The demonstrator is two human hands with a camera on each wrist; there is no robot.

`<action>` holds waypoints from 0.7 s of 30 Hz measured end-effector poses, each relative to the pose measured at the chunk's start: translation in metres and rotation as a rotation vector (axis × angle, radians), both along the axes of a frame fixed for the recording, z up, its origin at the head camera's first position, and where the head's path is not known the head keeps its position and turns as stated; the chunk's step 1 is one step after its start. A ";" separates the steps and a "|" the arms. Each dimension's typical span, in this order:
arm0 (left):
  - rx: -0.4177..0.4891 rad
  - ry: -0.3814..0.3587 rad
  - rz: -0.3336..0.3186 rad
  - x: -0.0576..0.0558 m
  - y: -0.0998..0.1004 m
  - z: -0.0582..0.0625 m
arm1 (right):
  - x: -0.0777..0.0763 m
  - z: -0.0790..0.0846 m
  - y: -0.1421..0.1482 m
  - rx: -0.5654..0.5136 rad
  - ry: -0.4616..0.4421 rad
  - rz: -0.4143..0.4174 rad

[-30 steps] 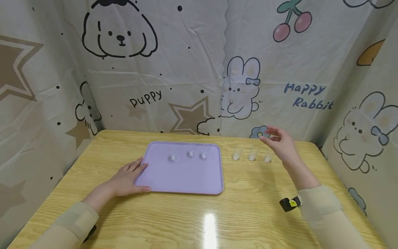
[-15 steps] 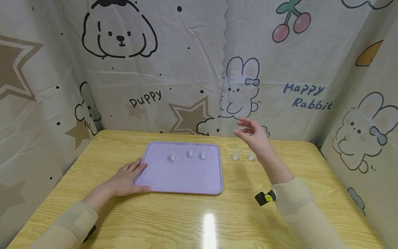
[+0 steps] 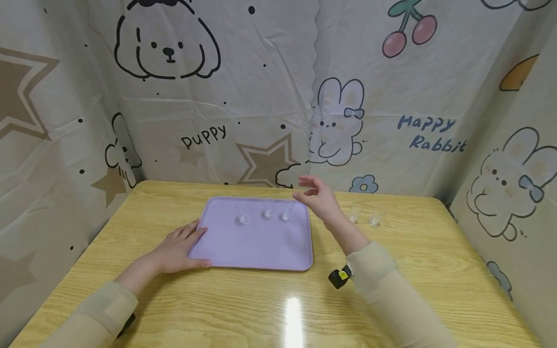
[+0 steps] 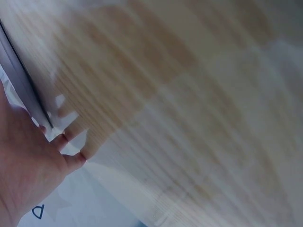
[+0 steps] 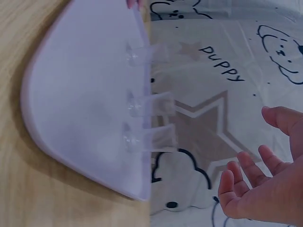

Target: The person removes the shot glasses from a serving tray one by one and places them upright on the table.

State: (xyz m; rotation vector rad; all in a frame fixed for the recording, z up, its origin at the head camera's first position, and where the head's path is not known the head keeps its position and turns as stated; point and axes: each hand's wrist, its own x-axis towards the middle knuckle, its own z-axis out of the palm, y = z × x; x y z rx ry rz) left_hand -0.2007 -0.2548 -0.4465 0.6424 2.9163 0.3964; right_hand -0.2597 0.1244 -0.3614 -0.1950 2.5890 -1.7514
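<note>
On the wooden table lies a lilac tray (image 3: 252,251) with three small clear glasses standing toward its back: a left glass (image 3: 243,217), a middle glass (image 3: 268,211) and a right glass (image 3: 285,213). My left hand (image 3: 178,249) rests at the tray's left edge, fingers spread along the side and thumb at the front corner. Raised over the tray's back right corner, my right hand (image 3: 319,200) has its thumb and fingers apart. In the right wrist view that hand (image 5: 265,179) holds nothing, and the three glasses (image 5: 151,104) stand beyond it.
Two more clear glasses, a nearer one (image 3: 353,217) and a farther right one (image 3: 374,218), stand on the table (image 3: 413,251) right of the tray. A printed curtain (image 3: 261,96) hangs behind the table and along both sides.
My right hand has moved left, from over the glasses beside the tray to the tray's back right corner. Its forearm now covers the spot of the leftmost of those glasses. The left hand stays still.
</note>
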 end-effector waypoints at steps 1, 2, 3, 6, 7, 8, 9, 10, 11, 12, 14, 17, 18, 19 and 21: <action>-0.001 0.000 0.000 0.000 0.000 0.000 | -0.001 -0.005 -0.003 0.004 -0.004 -0.005; -0.002 0.000 -0.001 0.000 0.000 0.000 | -0.002 -0.010 -0.006 0.009 -0.007 -0.006; -0.002 0.000 -0.001 0.000 0.000 0.000 | -0.002 -0.015 -0.008 0.011 -0.012 -0.010; -0.001 -0.002 -0.001 0.000 0.000 0.000 | -0.007 -0.031 -0.014 0.016 -0.032 -0.016; -0.002 -0.003 0.000 0.000 0.000 0.000 | -0.009 -0.037 -0.016 0.022 -0.037 -0.019; -0.002 -0.003 0.001 0.000 -0.001 0.001 | -0.010 -0.042 -0.017 0.028 -0.037 -0.020; -0.001 -0.003 0.001 0.000 -0.001 0.001 | -0.012 -0.047 -0.018 0.035 -0.036 -0.023; 0.000 -0.005 0.002 0.000 -0.001 0.001 | -0.014 -0.051 -0.019 0.044 -0.036 -0.026; -0.002 -0.005 0.002 0.000 -0.001 0.001 | -0.015 -0.054 -0.019 0.046 -0.040 -0.028; -0.002 -0.006 0.002 0.000 -0.001 0.001 | -0.016 -0.058 -0.020 0.052 -0.044 -0.029; -0.002 -0.006 0.001 0.000 -0.001 0.000 | -0.017 -0.063 -0.021 0.063 -0.049 -0.024; -0.004 -0.004 -0.002 -0.001 0.000 0.000 | -0.019 -0.067 -0.023 0.067 -0.059 -0.020; -0.004 -0.004 -0.002 -0.001 0.000 0.000 | -0.020 -0.068 -0.024 0.073 -0.054 -0.022; -0.005 -0.003 -0.002 -0.001 0.000 0.000 | -0.020 -0.069 -0.025 0.077 -0.051 -0.027; -0.006 -0.001 -0.002 -0.001 -0.001 -0.001 | -0.021 -0.070 -0.027 0.092 -0.042 -0.041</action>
